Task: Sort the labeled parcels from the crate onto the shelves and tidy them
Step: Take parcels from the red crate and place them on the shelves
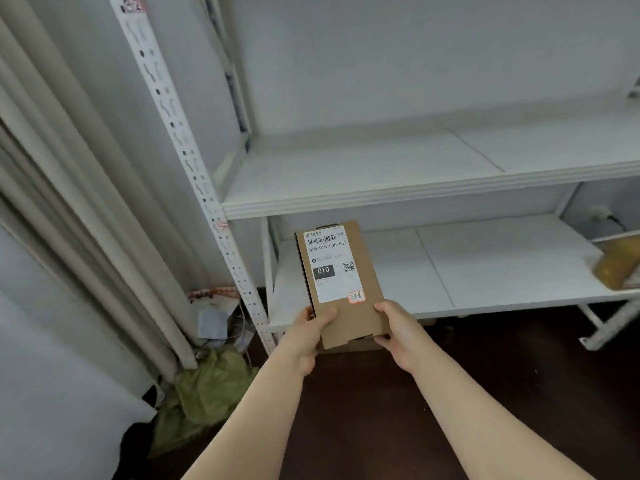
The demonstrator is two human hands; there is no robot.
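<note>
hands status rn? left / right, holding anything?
Left hand: grips the near left corner of the cardboard parcel.
Right hand: grips the same parcel's near right corner.

You've one cardboard parcel between two hands: left hand, right hand. On it one shipping label, one pink sticker. Two shelves: upper shelf, lower shelf. One yellow parcel at lower shelf's right edge.

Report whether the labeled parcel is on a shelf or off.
Off: left hand and right hand grip the parcel by its near end before the lower shelf.
</note>
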